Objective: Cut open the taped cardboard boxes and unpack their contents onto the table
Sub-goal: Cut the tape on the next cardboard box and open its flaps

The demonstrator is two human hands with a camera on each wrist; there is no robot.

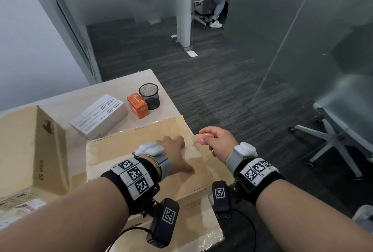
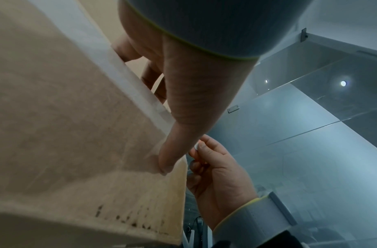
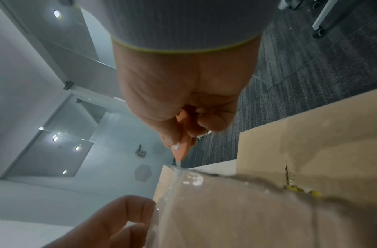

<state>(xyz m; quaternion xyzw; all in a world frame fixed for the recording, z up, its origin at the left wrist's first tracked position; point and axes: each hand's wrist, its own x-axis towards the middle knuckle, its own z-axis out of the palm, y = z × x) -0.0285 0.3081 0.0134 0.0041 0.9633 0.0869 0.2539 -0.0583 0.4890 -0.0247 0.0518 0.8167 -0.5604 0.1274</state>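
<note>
Flat brown cardboard box sealed with clear tape (image 1: 145, 163) lies at the near right corner of the pale wooden surface (image 1: 113, 88), partly overhanging. Left hand (image 1: 173, 146), fingers spread flat, presses its top; right hand's (image 1: 220, 142) grip is curled tight round a small pink box cutter (image 1: 204, 137), blade at the box's taped far right edge. Board looks stiff and light, tape slick: best pinned from the top, well clear of the blade.

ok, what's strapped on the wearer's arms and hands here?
Both forearms are bare. Each wrist has a black band with white square-code tiles, a grey cuff edged yellow-green, and a black tagged camera block below. A white pod sits on the left hand and right hand. A black cable trails underneath.
</note>
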